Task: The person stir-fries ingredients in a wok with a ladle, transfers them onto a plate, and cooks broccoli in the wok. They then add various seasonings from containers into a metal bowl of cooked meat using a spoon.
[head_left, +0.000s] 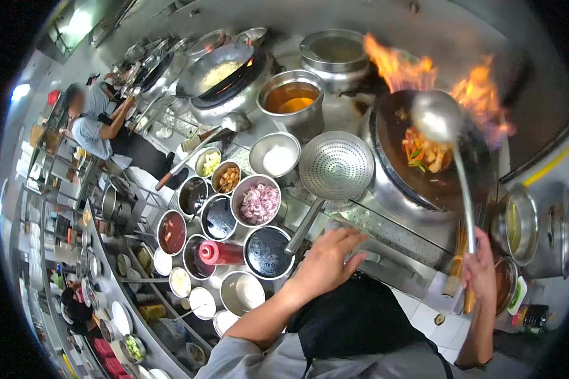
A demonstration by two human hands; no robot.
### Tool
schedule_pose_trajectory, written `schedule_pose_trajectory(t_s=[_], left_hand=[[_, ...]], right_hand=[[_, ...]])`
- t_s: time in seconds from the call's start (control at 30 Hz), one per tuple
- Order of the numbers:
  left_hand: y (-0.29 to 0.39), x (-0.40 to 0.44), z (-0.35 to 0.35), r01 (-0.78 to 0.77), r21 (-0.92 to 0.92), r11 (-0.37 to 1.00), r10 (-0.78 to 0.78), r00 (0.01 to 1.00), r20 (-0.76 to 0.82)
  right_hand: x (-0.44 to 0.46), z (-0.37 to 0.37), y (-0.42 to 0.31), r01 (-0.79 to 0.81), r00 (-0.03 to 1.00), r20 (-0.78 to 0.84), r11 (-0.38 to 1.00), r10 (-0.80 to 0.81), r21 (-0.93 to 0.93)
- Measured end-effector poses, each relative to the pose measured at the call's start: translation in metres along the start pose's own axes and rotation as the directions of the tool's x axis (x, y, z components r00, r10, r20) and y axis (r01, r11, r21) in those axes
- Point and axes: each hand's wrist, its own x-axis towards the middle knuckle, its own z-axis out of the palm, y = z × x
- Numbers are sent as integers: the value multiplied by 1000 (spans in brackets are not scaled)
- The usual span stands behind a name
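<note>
My right hand (478, 264) is closed around the handle of a long ladle (437, 118). Its steel bowl hangs over a dark wok (395, 161), beside a mix of food pieces (428, 151) with orange, pale and green bits. Tall flames (480, 91) rise behind the wok. My left hand (332, 260) is in front of the stove's edge, fingers stretched out and nothing seen in them. Close to that hand is the handle of a perforated strainer (336, 165), which rests across the stove top. A pan of dark liquid (269, 252) lies left of the hand.
Left of me stand bowls of sliced onion (259, 203), sauces and a red squeeze bottle (221, 253). A pot of amber liquid (291, 101) and a second wok (215, 79) sit farther back. Metal bowls (520, 227) are at right. Another person (98, 129) works at far left.
</note>
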Motion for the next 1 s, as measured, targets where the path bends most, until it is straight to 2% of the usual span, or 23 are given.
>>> schedule_pose_trajectory(t_s=[0.07, 0.17, 0.23, 0.33, 0.43, 0.53, 0.63, 0.73, 0.83, 0.93, 0.97, 1.0], left_hand=[[-9, -18, 9, 79, -66, 995, -75, 995, 61], [-8, -33, 11, 132, -104, 986, -123, 988, 93], [-8, -43, 10, 129, -118, 985, -120, 990, 76], [-18, -63, 6, 201, -90, 975, -197, 979, 48], [-28, -85, 3, 278, -89, 956, -276, 961, 35], [-27, -95, 0, 311, -109, 944, -314, 949, -11], [-33, -100, 6, 285, -141, 948, -290, 957, -18], [-33, -97, 5, 333, -113, 936, -329, 943, 50], [-28, -87, 2, 297, -133, 946, -291, 955, 60], [-15, -65, 2, 252, -85, 964, -245, 966, 88], [-11, -55, 4, 239, -109, 965, -227, 967, 113], [-5, -42, 6, 179, -91, 980, -170, 980, 99]], right_hand=[[0, 46, -26, -98, 973, 221, 985, 66, 141], [17, 134, -50, -247, 879, 429, 968, 210, 33], [42, 186, -46, -183, 801, 554, 974, 226, -133], [65, 241, -19, -100, 786, 575, 965, 227, -243], [72, 265, -10, -22, 791, 574, 946, 214, -323], [74, 272, -8, -36, 797, 558, 940, 232, -340], [77, 270, -3, -114, 775, 584, 963, 240, -244], [68, 250, -16, -334, 714, 653, 943, 253, 0], [55, 201, -23, -622, 626, 751, 716, 210, 317], [29, 146, -29, -685, 631, 774, 500, 44, 530], [21, 125, -31, -654, 683, 730, 475, 36, 589], [13, 107, -39, -584, 746, 662, 551, 74, 596]])
